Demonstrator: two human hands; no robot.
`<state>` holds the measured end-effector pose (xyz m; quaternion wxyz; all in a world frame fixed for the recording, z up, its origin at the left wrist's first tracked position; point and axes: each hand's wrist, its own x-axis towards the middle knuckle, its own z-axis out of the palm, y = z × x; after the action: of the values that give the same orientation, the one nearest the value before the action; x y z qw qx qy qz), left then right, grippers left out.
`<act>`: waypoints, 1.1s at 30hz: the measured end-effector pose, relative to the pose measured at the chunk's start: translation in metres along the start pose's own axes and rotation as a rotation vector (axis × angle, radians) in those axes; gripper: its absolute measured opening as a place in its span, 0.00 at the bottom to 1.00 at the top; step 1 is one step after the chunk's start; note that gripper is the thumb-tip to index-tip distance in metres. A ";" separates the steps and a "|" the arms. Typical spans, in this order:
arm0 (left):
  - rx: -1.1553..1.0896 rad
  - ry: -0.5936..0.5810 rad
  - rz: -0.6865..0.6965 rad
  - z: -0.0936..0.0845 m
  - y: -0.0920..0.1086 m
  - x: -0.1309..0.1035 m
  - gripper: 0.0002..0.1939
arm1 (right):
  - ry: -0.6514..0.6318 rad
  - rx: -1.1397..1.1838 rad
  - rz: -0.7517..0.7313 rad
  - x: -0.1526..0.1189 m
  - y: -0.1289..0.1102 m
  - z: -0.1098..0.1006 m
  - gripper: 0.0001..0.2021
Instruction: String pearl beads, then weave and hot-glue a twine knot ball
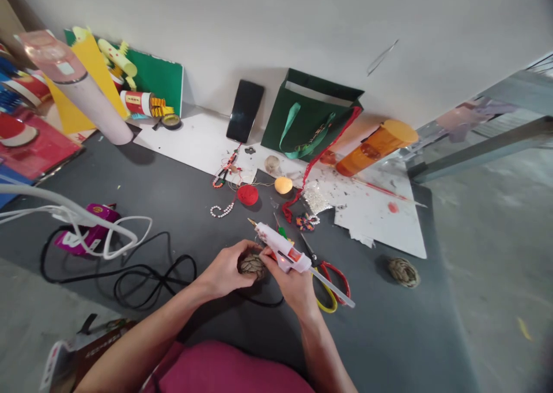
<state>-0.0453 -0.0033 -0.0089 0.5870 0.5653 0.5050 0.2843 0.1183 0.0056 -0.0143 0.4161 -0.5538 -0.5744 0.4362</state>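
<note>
My left hand [224, 271] curls its fingers around a brown coiled rosette [252, 266], apparently of twine or cord. A white hot glue gun [279, 244] with a lit orange light is in my right hand [297, 286], its nozzle pointing up and left. The right thumb and fingertips also reach the rosette's edge. From the gun's back sticks a translucent glue stick [332, 288]. Scissors [330, 278] with red and yellow handles lie just right of that hand. A similar coiled brown rosette [404, 272] rests farther right on the dark table [367, 335].
Beyond my hands lie a red yarn ball [247, 195], a yellow ball [284, 185] and white beads [222, 211]. A phone [245, 112], a green paper bag [311, 116] and an orange cylinder [375, 148] stand along the wall. Black cable [151, 272] loops at left.
</note>
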 end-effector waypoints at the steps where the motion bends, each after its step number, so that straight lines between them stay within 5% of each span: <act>1: 0.003 -0.007 -0.005 0.000 0.000 0.000 0.21 | 0.001 0.008 -0.005 0.000 -0.001 0.000 0.03; 6: 0.070 -0.024 -0.038 -0.001 -0.001 0.000 0.11 | -0.007 0.067 0.004 -0.001 -0.003 0.002 0.03; 21: 0.044 -0.103 -0.028 0.003 -0.002 0.001 0.11 | -0.003 -0.020 -0.086 -0.004 0.000 0.003 0.04; 33: -0.288 0.014 -0.067 0.005 -0.008 0.004 0.16 | 0.034 0.017 0.012 -0.004 -0.001 -0.005 0.05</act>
<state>-0.0409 -0.0031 -0.0183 0.6675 0.4561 0.4819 0.3380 0.1234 0.0018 -0.0122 0.4281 -0.5609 -0.5602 0.4339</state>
